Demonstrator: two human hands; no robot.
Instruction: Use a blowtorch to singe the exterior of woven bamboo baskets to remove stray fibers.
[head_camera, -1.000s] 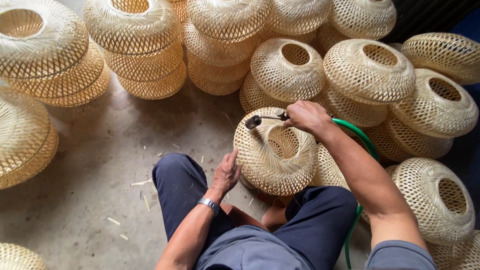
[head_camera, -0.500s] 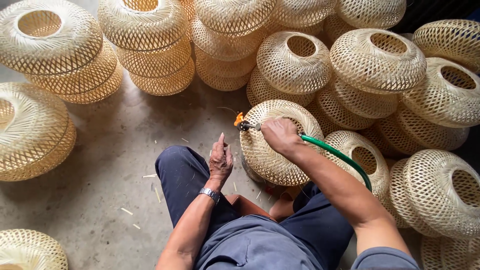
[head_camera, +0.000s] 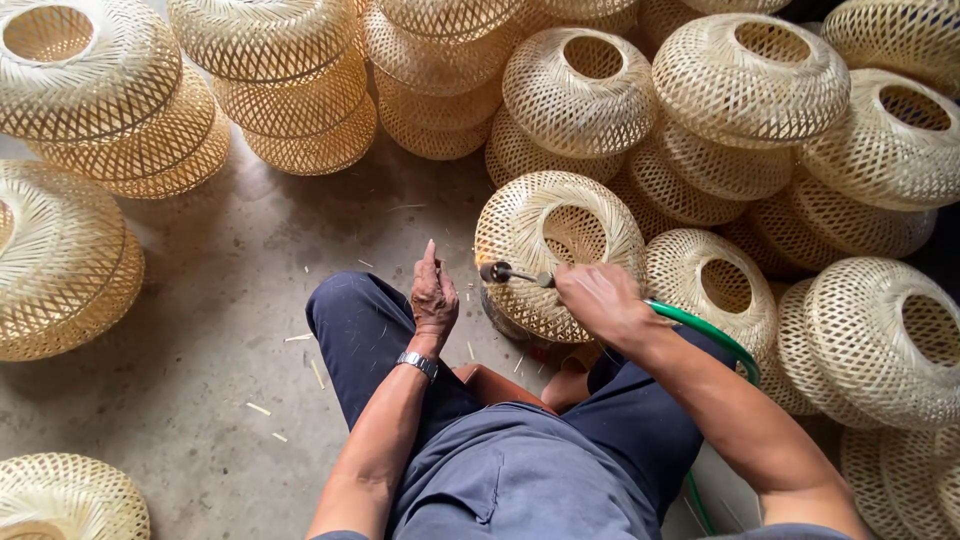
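I look down at a person sitting on the concrete floor (head_camera: 250, 250) in dark blue trousers (head_camera: 370, 330). The right hand (head_camera: 600, 300) has its fingers closed tight around a metal nozzle tool (head_camera: 515, 273). The round dark tip of the tool points left, and it sits right at the near rim of the woven bamboo lampshade (head_camera: 555, 250). A green hose (head_camera: 710, 335) runs from that hand, bends over the right arm and goes down past the right leg.

The lampshade stands on the floor just beyond the knees, a bit right of the middle. Its round hole faces up and toward me. I can see the criss-cross weave through the hole.

The left hand (head_camera: 433, 295) holds nothing. It rests on the left knee with its fingers straight and close together, pointing away to the far side. It is near the lampshade but not touching it. A silver wristwatch (head_camera: 418, 363) is on that wrist.

Lots more bamboo shades are all around. A tall stack (head_camera: 290, 90) stands far off in the middle, and another stack (head_camera: 110, 110) is at the far left. One big flat shade (head_camera: 60, 260) lies at the left edge, and a small one (head_camera: 70, 495) peeks in at the near left corner. On the right, many round shades (head_camera: 750, 90) are heaped together, some with their holes facing up. Little bamboo splinters (head_camera: 258, 409) lie on the floor by the left leg.
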